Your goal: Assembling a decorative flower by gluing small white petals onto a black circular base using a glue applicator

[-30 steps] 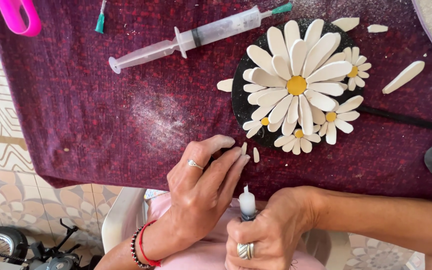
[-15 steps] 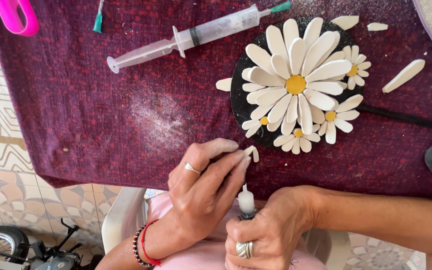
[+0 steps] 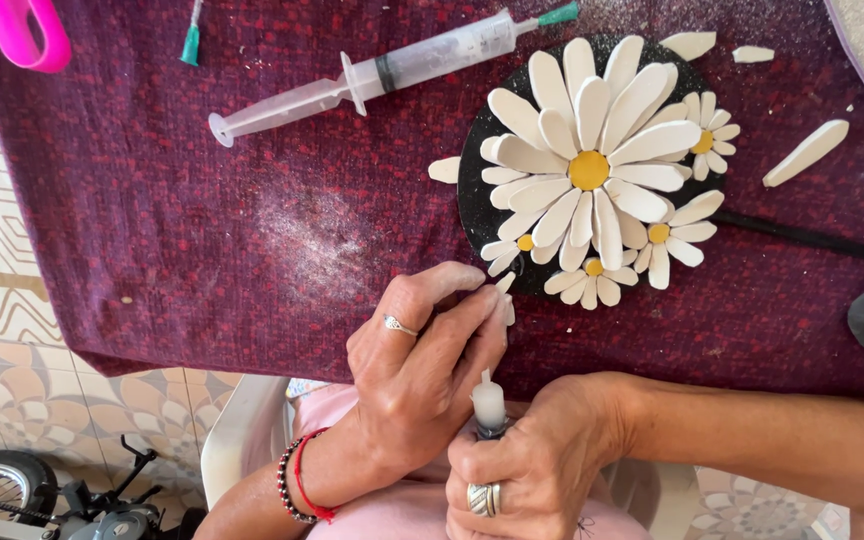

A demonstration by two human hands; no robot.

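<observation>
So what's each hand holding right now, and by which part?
The left hand pinches a small white petal piece at its lower end with its fingertips. The right hand grips a small glue bottle around its body, nozzle pointing up.

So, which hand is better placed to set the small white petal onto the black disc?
Probably the left hand: its fingertips pinch the small white petal close beside the black disc. The right hand sits lower and grips a small glue bottle.

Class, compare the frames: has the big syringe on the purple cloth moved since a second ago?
No. The syringe keeps its place beside the black daisy disc; only the camera drifted slightly.
</observation>
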